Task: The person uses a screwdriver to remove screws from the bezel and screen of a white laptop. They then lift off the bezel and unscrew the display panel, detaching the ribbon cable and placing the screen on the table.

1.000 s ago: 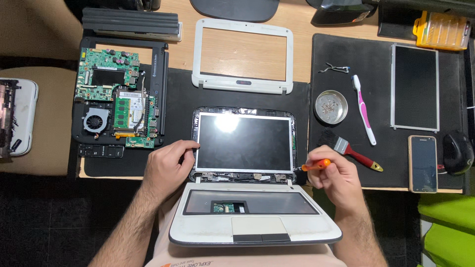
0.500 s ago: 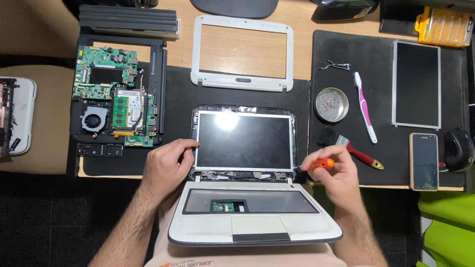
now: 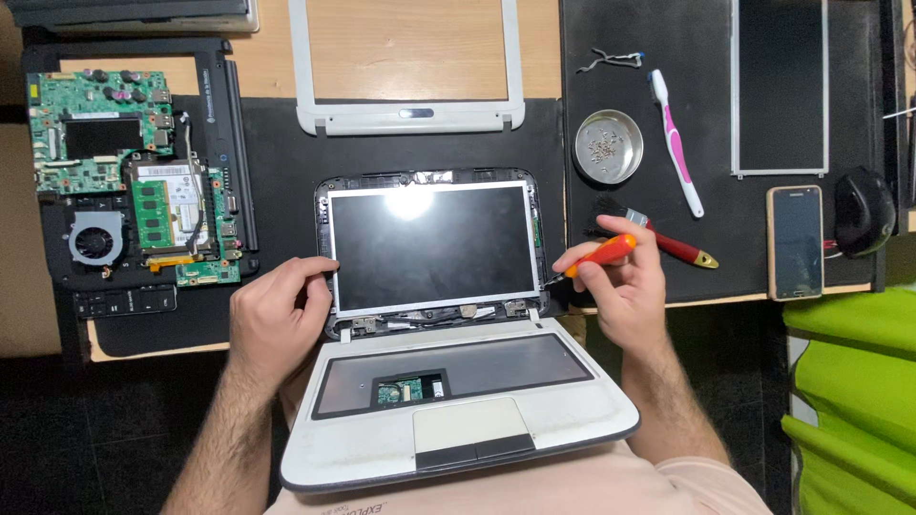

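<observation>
A small white laptop with its keyboard and screen bezel removed (image 3: pixel 458 401) lies open at the near edge of the table, its bare dark screen panel (image 3: pixel 431 246) lying back flat on a black work mat (image 3: pixel 286 162). The left hand (image 3: pixel 275 319) rests half curled at the panel's lower left corner with its fingertips touching that edge, while the right hand (image 3: pixel 620 286) pinches an orange-handled screwdriver (image 3: pixel 593 257) whose tip points at the panel's right edge. Farther out lie a bare green motherboard with a fan (image 3: pixel 124 181) to the left, a white plastic screen bezel (image 3: pixel 408 67) beyond the panel, and on the right a round metal dish of screws (image 3: pixel 608 146), a pink and white toothbrush (image 3: pixel 676 143), a red-handled brush (image 3: pixel 668 243) and a black smartphone (image 3: pixel 794 241).
</observation>
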